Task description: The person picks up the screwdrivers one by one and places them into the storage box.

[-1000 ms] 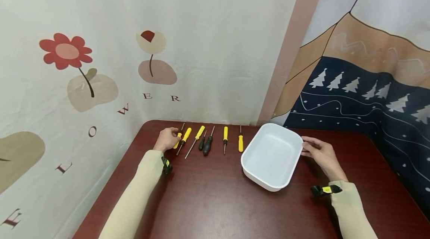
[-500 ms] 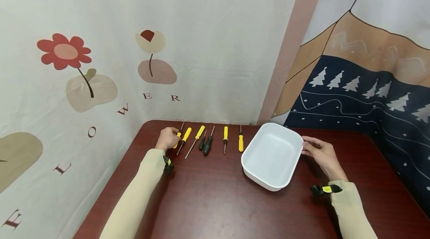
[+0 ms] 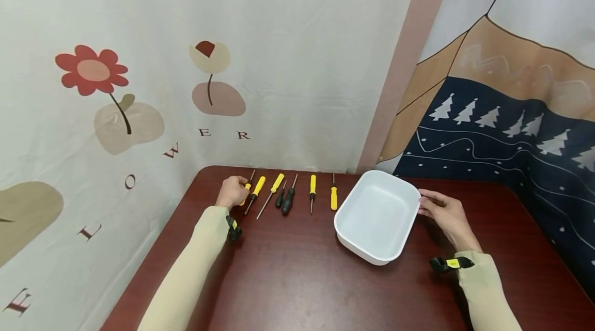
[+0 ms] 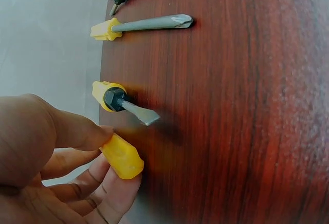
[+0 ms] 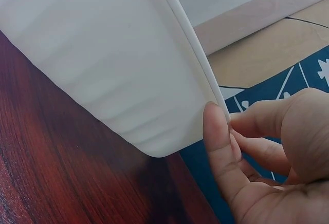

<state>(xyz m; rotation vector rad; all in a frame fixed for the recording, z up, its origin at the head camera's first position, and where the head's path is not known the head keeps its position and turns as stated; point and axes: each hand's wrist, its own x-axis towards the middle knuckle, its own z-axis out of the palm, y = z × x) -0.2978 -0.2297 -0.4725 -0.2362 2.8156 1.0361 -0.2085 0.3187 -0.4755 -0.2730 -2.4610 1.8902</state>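
Note:
At the left end of a row of screwdrivers, my left hand [image 3: 232, 192] pinches the yellow handle of a screwdriver [image 4: 122, 157] between thumb and fingers. That tool lies near the table's back left corner, its dark shaft pointing to the back. Just right of it is a yellow and black flat-blade screwdriver [image 3: 254, 194], apart from the hand. My right hand [image 3: 448, 217] holds the right side of a white plastic box [image 3: 377, 217]. In the right wrist view, the thumb presses the outer wall below the rim, with the index finger at the rim. The box's inside shows nothing in it.
Further along the row lie a yellow cross-tip screwdriver [image 3: 271, 195], two black screwdrivers [image 3: 287, 202], and two more yellow screwdrivers [image 3: 333, 198] left of the box. They rest on a dark red wooden table [image 3: 297, 279]. A printed curtain [image 3: 297, 62] hangs behind its back edge.
Little has moved. My left hand has shifted very slightly with the screwdriver handle in its fingers; the right hand and the box stay in place.

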